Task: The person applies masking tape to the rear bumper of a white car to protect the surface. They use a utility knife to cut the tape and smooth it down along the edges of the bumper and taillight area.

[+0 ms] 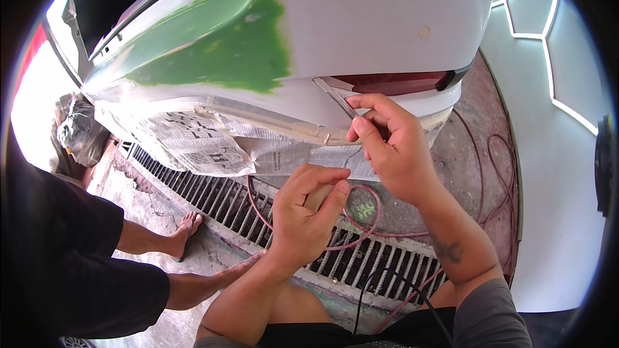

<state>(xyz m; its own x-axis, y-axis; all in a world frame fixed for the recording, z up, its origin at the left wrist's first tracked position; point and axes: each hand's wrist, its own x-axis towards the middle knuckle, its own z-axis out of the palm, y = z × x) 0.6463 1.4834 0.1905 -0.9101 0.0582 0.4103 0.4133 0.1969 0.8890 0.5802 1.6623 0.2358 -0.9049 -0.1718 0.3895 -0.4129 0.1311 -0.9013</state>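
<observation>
My right hand (396, 145) pinches a narrow, flat metal cutter blade (335, 98). Its far tip touches the car's white bumper, at the left end of the long red reflector (393, 82). A short piece of masking tape (336, 82) lies at that end of the reflector. Lower and to the left, my left hand (302, 212) is closed around a beige roll of masking tape (317, 198), mostly hidden by the fingers. Newspaper (284, 154) is taped along the bumper's lower edge, just beyond my left hand.
A green sanded patch (238, 51) covers the bumper's left part. Below it runs a metal floor grate (225, 196), with a red hose (380, 219) looping over it. Another person's legs (148, 238) stand at the left. A white panel with light strips (548, 90) rises at the right.
</observation>
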